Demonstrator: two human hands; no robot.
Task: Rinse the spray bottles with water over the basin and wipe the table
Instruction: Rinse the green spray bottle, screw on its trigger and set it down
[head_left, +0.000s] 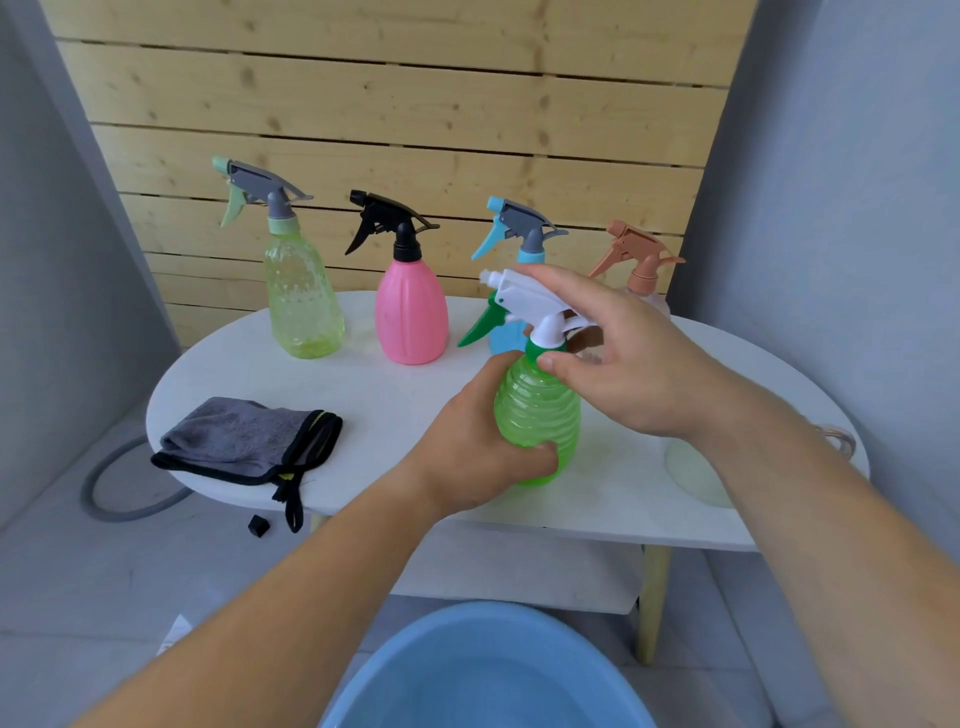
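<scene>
If brushed by a forearm, liable to slide off the left front of the white table (395, 395): the grey cloth (244, 441), black loop dangling over the edge. Further back, upright and well apart from the work, the yellow-green bottle (304, 306) and the pink bottle (413, 317). At centre, left hand (483, 452) wrapped round the belly of the ribbed green spray bottle (540, 410), gripping it at the table's front, not yet over the blue basin (488, 639) below; hence likely to wet the tabletop if opened here. Thin-looking plastic, so prone to buckle or squirt under a hard squeeze. Right hand (618, 358) curled over the white spray head (535, 301), thumb at the collar, seemingly set to unscrew; apt to slip if damp. Just behind those knuckles, the blue-headed bottle (519, 226) and the peach-headed bottle (641, 254), easily toppled by a wide twist. Under the right forearm, a pale round thing (691, 467), not identifiable.
</scene>
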